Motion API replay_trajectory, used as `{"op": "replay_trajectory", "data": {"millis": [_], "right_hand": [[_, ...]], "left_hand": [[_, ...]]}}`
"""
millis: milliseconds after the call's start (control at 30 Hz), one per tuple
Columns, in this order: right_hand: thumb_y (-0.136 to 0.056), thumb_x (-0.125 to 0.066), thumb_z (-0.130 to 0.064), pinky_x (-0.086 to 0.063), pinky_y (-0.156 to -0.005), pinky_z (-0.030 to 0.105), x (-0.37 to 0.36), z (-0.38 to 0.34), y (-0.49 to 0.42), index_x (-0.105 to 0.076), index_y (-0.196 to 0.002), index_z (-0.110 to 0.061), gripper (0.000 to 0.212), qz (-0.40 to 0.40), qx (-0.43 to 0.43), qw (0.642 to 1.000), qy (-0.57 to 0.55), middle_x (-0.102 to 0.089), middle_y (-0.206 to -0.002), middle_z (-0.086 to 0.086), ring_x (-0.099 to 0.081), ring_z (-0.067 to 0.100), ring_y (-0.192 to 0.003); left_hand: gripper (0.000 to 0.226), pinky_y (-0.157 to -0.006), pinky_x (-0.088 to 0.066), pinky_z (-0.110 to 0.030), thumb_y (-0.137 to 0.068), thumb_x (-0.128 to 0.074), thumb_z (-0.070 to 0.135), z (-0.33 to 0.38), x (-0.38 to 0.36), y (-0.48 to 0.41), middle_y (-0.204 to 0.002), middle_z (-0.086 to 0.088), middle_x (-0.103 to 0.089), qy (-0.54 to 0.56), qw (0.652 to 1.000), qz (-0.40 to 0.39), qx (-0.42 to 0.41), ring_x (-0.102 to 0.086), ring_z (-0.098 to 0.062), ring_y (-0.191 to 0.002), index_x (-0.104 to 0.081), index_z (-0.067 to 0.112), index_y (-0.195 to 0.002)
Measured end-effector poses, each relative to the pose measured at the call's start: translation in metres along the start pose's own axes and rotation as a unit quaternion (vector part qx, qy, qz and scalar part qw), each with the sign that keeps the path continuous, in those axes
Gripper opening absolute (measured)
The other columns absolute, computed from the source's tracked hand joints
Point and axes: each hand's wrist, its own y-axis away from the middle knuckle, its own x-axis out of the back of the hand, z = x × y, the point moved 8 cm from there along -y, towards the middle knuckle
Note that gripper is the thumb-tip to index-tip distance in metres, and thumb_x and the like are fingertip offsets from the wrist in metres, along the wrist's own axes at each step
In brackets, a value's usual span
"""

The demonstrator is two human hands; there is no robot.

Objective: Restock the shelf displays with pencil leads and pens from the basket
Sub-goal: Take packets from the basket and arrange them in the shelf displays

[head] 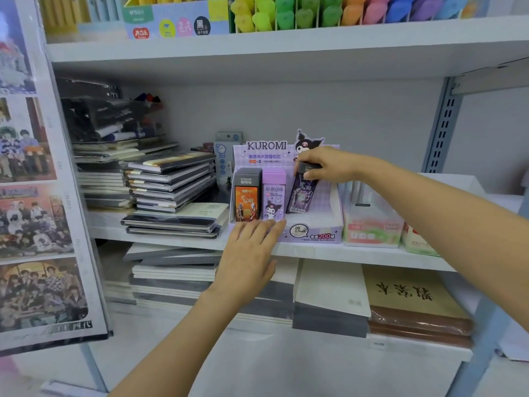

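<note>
We see the right hand [326, 164] pinching the top of the dark purple lead case [304, 194], which is tilted inside the Kuromi display box [313, 226], at 3 o'clock from the lilac case [274, 196]. The left hand [252, 249], fingers straight and together, rests on the box's front lip, at 6 o'clock from the orange case [246, 197].

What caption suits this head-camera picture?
Right hand holds a dark purple pencil-lead case in the Kuromi display box; left hand rests on its front edge.

The display box [312, 233] is matt printed cardboard; the lead cases [246, 202] in it are glossy plastic. Notebooks [171, 179] at the left end of the shelf [343, 253] shine under clear film; the shelf looks like smooth painted metal.
</note>
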Motion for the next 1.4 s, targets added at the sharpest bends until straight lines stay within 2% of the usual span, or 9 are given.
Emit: {"op": "replay_trajectory", "data": {"millis": [167, 300, 433, 600, 800, 900, 1000, 1200, 1400], "right_hand": [[-0.092, -0.060, -0.010, -0.037, -0.069, 0.030, -0.006, -0.012, -0.008, -0.059, -0.098, -0.010, 0.006, 0.008, -0.004, 0.999, 0.040, -0.057, -0.090, 0.000, -0.052, 0.022, -0.086], [-0.082, -0.074, -0.009, -0.043, -0.076, 0.028, 0.001, -0.006, -0.005, -0.059, -0.104, -0.015, 0.027, 0.145, -0.041, 0.988, -0.034, -0.059, -0.096, 0.001, -0.056, 0.019, -0.088], [-0.081, -0.076, -0.012, -0.042, -0.073, 0.027, 0.006, -0.007, 0.008, -0.072, -0.094, -0.012, 0.014, 0.242, -0.045, 0.969, 0.001, -0.063, -0.097, 0.002, -0.054, 0.012, -0.083], [-0.090, -0.066, -0.012, -0.043, -0.077, 0.025, 0.007, -0.021, 0.008, -0.072, -0.108, -0.010, 0.020, 0.225, -0.055, 0.971, 0.061, -0.068, -0.107, 0.006, -0.059, 0.016, -0.089], [-0.094, -0.058, -0.016, -0.050, -0.071, 0.026, -0.014, -0.074, 0.080, -0.072, -0.097, -0.009, 0.016, 0.334, 0.070, 0.933, -0.112, -0.069, -0.086, -0.001, -0.061, 0.012, -0.074], [-0.094, -0.056, -0.022, -0.046, -0.057, 0.025, -0.091, -0.086, 0.117, -0.071, -0.084, -0.011, 0.020, 0.260, 0.086, 0.937, -0.218, -0.065, -0.068, -0.005, -0.059, 0.013, -0.058], [-0.095, -0.058, -0.022, -0.050, -0.056, 0.035, -0.204, -0.070, 0.144, -0.071, -0.082, -0.013, 0.021, 0.108, 0.014, 0.964, -0.242, -0.065, -0.064, -0.002, -0.059, 0.013, -0.056], [-0.095, -0.056, -0.018, -0.050, -0.084, 0.039, -0.433, -0.011, 0.238, -0.070, -0.107, -0.010, 0.019, -0.237, -0.124, 0.938, -0.222, -0.072, -0.100, 0.009, -0.065, 0.024, -0.090], [-0.095, -0.052, -0.015, -0.040, -0.103, 0.035, -0.555, 0.029, 0.321, -0.047, -0.137, -0.017, 0.042, -0.328, -0.194, 0.904, -0.193, -0.047, -0.140, 0.004, -0.044, 0.022, -0.127]], "left_hand": [[0.069, -0.110, -0.031, -0.039, -0.085, -0.062, 0.027, 0.000, 0.001, 0.000, -0.141, -0.003, -0.049, 0.001, 1.000, -0.001, -0.004, -0.047, -0.024, -0.125, -0.037, 0.016, -0.148], [0.069, -0.109, -0.032, -0.040, -0.084, -0.063, 0.026, 0.000, 0.000, 0.000, -0.140, -0.003, -0.050, 0.000, 1.000, 0.006, -0.006, -0.047, -0.025, -0.124, -0.038, 0.016, -0.147], [0.069, -0.109, -0.031, -0.040, -0.084, -0.062, 0.026, 0.001, -0.003, 0.000, -0.141, -0.003, -0.049, 0.004, 1.000, 0.010, -0.009, -0.046, -0.025, -0.125, -0.037, 0.016, -0.148], [0.070, -0.113, -0.026, -0.039, -0.085, -0.060, 0.026, 0.000, -0.004, 0.000, -0.145, -0.002, -0.046, 0.017, 1.000, 0.009, -0.012, -0.043, -0.024, -0.129, -0.034, 0.017, -0.149], [0.058, -0.114, -0.028, -0.049, -0.081, -0.062, 0.007, 0.008, -0.006, 0.042, -0.143, -0.010, -0.049, 0.100, 0.984, 0.139, 0.048, -0.041, -0.030, -0.134, -0.050, 0.007, -0.137], [0.043, -0.096, -0.042, -0.044, -0.076, -0.065, 0.001, 0.019, -0.052, 0.091, -0.122, -0.011, -0.059, 0.150, 0.973, 0.143, 0.104, -0.052, -0.030, -0.113, -0.061, 0.008, -0.119], [0.030, -0.077, -0.047, -0.045, -0.074, -0.066, -0.004, 0.047, -0.139, 0.148, -0.107, -0.012, -0.063, 0.208, 0.970, -0.032, 0.119, -0.059, -0.035, -0.096, -0.067, 0.006, -0.102], [0.045, -0.112, -0.025, -0.030, -0.100, -0.042, 0.021, 0.116, -0.291, 0.296, -0.156, -0.001, -0.029, 0.214, 0.873, -0.419, 0.132, -0.027, -0.018, -0.142, -0.037, 0.019, -0.145], [0.057, -0.120, -0.007, -0.027, -0.105, -0.032, 0.028, 0.137, -0.326, 0.354, -0.164, 0.000, 0.002, 0.166, 0.854, -0.476, 0.132, 0.005, -0.018, -0.150, -0.009, 0.012, -0.155]]}}
